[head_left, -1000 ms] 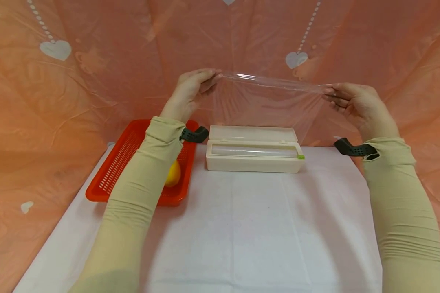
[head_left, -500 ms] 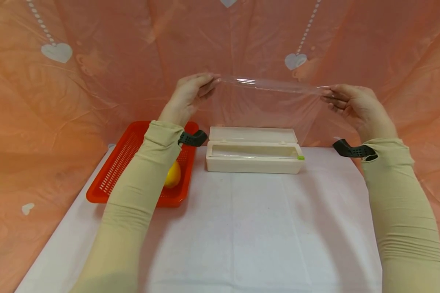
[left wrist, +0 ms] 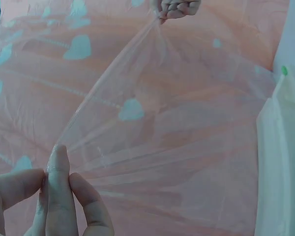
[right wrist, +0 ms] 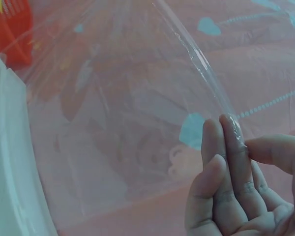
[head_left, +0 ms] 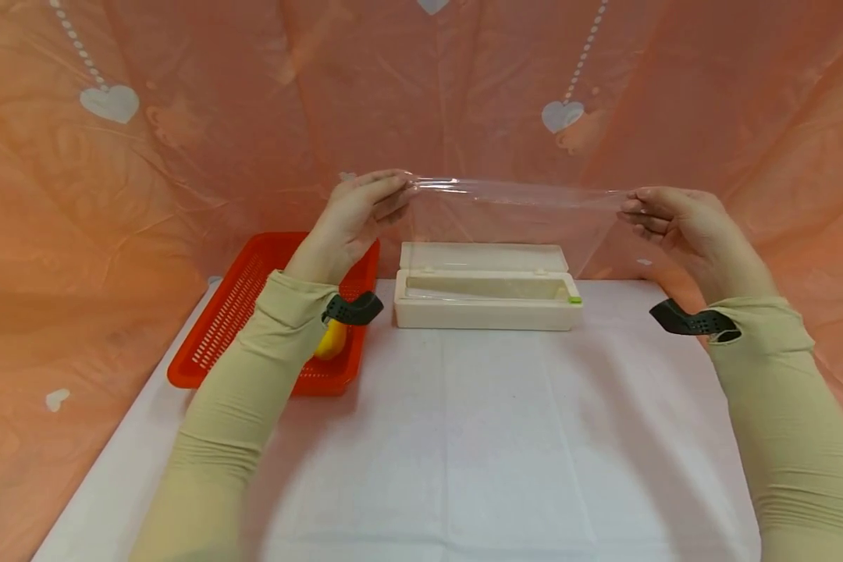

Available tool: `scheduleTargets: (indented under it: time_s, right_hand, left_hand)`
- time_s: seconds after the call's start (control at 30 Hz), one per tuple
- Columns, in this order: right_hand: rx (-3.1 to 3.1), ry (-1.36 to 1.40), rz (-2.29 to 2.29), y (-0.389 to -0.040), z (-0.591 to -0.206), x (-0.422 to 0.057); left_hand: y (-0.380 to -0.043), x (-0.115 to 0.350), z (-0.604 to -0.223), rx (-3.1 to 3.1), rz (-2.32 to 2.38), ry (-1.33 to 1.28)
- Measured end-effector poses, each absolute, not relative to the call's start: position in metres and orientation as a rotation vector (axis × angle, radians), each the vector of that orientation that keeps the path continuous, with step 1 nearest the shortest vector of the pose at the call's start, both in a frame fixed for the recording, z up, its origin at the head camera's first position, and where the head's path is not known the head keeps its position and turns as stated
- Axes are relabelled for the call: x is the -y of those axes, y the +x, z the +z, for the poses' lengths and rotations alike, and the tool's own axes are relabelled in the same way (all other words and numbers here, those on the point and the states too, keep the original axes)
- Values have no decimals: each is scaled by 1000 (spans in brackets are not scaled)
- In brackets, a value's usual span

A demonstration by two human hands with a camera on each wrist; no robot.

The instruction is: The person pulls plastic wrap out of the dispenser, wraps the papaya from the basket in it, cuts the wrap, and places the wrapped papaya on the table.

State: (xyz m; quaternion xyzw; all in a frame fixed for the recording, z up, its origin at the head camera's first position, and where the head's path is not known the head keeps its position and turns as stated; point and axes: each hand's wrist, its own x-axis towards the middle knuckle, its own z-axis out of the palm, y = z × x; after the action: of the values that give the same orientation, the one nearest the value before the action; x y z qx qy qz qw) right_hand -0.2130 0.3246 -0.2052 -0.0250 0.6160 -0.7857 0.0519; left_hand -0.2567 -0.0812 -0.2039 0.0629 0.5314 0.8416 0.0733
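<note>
In the head view my left hand (head_left: pixel 358 218) pinches one corner of a sheet of clear cling film (head_left: pixel 513 195) between thumb and fingers. The opposite corner is pinched by my right hand (head_left: pixel 688 226), so the film's top edge spans between them. Below and behind hangs the rest of the sheet, reaching down to a cream dispenser box (head_left: pixel 488 316). Its lid (head_left: pixel 483 257) stands raised at the back. Through the box's opening a pale slanted shape shows; what it is cannot be told. Both wrist views show the film (left wrist: pixel 152 137) creased toward the pinching fingertips (right wrist: pixel 233 128).
On the left stands a red perforated basket (head_left: pixel 354 363) with a yellow, rounded fruit-like thing (head_left: pixel 332 341), partly hidden by my left arm. A green piece (head_left: pixel 574 300) sits at the box's right end. White cloth (head_left: pixel 492 437) covers the table; an orange curtain (head_left: pixel 183 179) hangs behind.
Both hands have lowered together, bringing the film's top edge down. In the box's opening, the pale roll that filled it earlier has given way to a slanted pale shape on the left.
</note>
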Motion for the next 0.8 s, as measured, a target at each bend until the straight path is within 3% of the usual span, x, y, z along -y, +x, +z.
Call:
scheduleTargets:
  time_s: [0.47,0.8]
  right_hand:
    - [-1662,-465,-2369,-161,-255,-326]
    - [-1851,-343,-2166,-129,-300,-332]
  left_hand:
    - [-188,95,-244,-1647,2424,262]
    - [-142,89,-301,-1713,2350,116]
